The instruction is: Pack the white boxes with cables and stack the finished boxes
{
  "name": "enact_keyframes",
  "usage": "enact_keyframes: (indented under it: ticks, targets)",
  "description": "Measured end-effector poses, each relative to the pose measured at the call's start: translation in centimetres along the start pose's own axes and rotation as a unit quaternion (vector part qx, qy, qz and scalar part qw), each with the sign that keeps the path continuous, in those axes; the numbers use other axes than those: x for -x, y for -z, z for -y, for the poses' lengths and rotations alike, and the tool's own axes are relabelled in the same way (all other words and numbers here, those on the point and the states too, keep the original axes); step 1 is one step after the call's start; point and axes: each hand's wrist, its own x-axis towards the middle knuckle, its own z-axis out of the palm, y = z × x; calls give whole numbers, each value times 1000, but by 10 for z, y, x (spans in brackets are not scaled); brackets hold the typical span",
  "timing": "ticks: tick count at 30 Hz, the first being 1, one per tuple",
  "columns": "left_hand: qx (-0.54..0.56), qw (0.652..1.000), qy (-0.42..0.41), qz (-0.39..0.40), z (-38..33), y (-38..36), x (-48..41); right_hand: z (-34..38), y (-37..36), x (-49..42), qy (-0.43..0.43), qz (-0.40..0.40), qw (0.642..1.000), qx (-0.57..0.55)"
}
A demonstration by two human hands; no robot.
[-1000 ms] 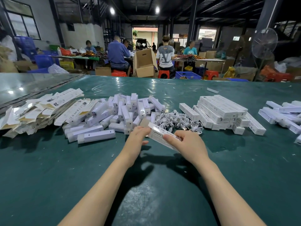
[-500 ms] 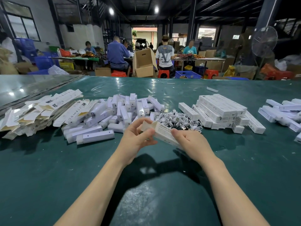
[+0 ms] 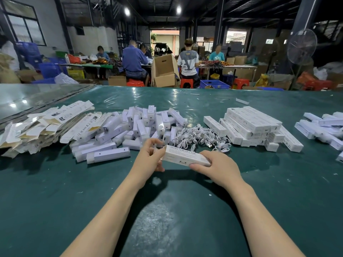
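Centre frame, above the desk [image 3: 167, 210], your right hand [image 3: 219, 165] grips the white box [image 3: 182, 155] while your left hand [image 3: 149, 156] pinches its end; an untucked flap there could let the contents slide out.

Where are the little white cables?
Head view: the little white cables lie mid-table, right of the white plastic bars, left of the stacked white cardboard boxes.

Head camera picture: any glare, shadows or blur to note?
Head view: ceiling lamps reflect as glare on the far green table cover; the forearms throw a dark shadow beneath the white box; the left hand has slightly motion-blurred fingers.
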Motion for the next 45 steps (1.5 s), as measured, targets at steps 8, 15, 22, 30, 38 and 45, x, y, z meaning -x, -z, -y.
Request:
enact_keyframes:
  ticks: [8, 15, 22, 30, 38, 45]
  targets:
    - [105, 994, 38, 17, 0, 1, 0, 2, 0, 2, -15, -17, 1000, -15]
    - [-13, 1000, -12, 3, 2, 5, 0, 4, 0, 3, -17, -11, 1000, -5]
    - [214, 977, 1, -5, -6, -4, 2, 9, 0, 3, -24, -32, 997, -69]
    - [215, 976, 11, -18, -7, -6, 4, 9, -3, 3, -19, -56, 997, -47]
    - [146, 980, -22, -135, -6, -11, 3, 7, -4, 3, -14, -109, 993, -34]
    - [129, 978, -35, -161, -8, -21, 5, 8, -3, 3, -12, -153, 988, 18]
